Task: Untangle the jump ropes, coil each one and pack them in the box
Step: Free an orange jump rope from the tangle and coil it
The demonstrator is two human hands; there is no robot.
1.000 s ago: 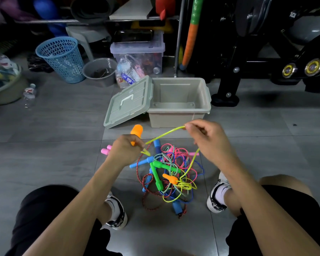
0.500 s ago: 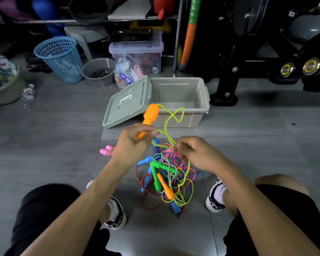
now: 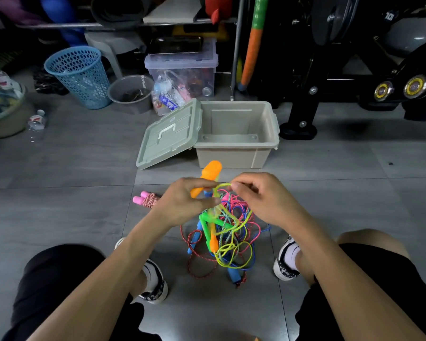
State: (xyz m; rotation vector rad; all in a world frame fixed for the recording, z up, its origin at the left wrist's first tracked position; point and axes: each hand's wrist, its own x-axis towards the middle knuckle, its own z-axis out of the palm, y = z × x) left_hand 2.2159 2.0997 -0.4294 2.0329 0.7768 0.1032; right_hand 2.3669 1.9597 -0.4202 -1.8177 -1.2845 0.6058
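Several jump ropes [image 3: 221, 237] lie knotted on the floor between my feet; I judge them light, limp and snag-prone, best taken by a handle. My left hand [image 3: 182, 205] grips the orange handle [image 3: 208, 177]; my right hand [image 3: 258, 198] pinches the yellow-green cord [image 3: 221, 186]. Beyond, the box [image 3: 236, 146] stands open.

box [image 3: 236, 153] on floor [image 3: 330, 183], behind rope tangle [image 3: 226, 237] | lid [image 3: 169, 135] leaning on box's left side | coiled rope [image 3: 146, 200] left of tangle | basket [image 3: 80, 75] far left behind
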